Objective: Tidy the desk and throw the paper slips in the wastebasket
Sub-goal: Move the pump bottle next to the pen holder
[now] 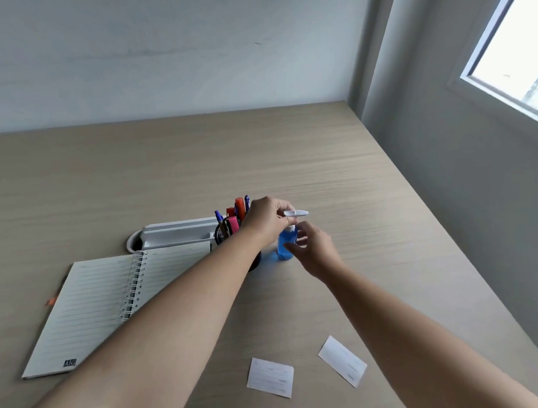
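Note:
A small blue pump bottle (285,247) with a white pump head (296,213) stands on the wooden desk (341,176). My left hand (265,219) grips the white pump head from the left. My right hand (313,248) sits just right of the bottle's blue body, fingers spread and touching or nearly touching it. Two white paper slips lie flat near the desk's front: one (270,377) in the middle and another (342,361) to its right, under my right forearm's line.
An open spiral notebook (100,304) lies at the left. Behind it are a white cable tray (179,233) and a dark mesh pen holder (224,232) full of pens and markers. Walls bound the desk at the back and right.

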Demonstrator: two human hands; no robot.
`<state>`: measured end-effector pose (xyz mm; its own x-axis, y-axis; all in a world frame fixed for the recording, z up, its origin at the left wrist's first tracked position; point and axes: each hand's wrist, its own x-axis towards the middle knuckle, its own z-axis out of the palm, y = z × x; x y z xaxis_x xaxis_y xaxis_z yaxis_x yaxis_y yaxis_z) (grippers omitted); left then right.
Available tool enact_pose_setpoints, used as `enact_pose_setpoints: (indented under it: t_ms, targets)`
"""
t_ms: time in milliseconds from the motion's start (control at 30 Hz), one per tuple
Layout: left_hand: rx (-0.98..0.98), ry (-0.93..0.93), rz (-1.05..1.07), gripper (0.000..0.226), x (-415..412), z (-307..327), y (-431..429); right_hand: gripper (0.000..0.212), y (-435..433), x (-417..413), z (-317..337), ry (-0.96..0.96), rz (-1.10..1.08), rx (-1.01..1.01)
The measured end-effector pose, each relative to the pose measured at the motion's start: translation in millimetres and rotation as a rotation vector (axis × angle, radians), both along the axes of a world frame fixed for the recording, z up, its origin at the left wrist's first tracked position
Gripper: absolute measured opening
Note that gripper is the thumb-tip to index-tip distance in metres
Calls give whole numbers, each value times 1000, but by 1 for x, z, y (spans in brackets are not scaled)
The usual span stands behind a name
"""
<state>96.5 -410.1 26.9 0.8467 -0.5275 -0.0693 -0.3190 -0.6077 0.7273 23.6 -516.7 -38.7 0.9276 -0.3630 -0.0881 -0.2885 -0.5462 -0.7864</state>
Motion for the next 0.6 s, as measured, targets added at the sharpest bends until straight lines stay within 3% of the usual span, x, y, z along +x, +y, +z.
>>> enact_pose_setpoints:
  t_ms: [133, 200, 300, 367, 433, 533, 600]
  targets:
    - [-7, 1, -5, 32, -5, 3, 11, 46, -3, -9, 6, 45, -26, 41]
    - [-5, -133, -18, 39, -17, 7, 22, 42, -10, -23, 11, 24, -22, 32]
    - [-70, -358, 0, 26, -52, 7, 45, 27, -25, -58, 18, 1, 103, -84]
    - [-63, -334, 31, 19, -79, -3, 61, 27, -33, -84, 21, 75, 245, -157]
    - [67, -187, 76, 25, -108, -17, 74, 38, -35, -109, 22, 196, 370, -208]
    - [510, 74, 157, 71, -145, -43, 89, 70, -27, -137, 16, 398, 539, -353]
    - [751, 145, 145, 96, -169, -58, 96, 90, -20, -150, 10, 506, 642, -479]
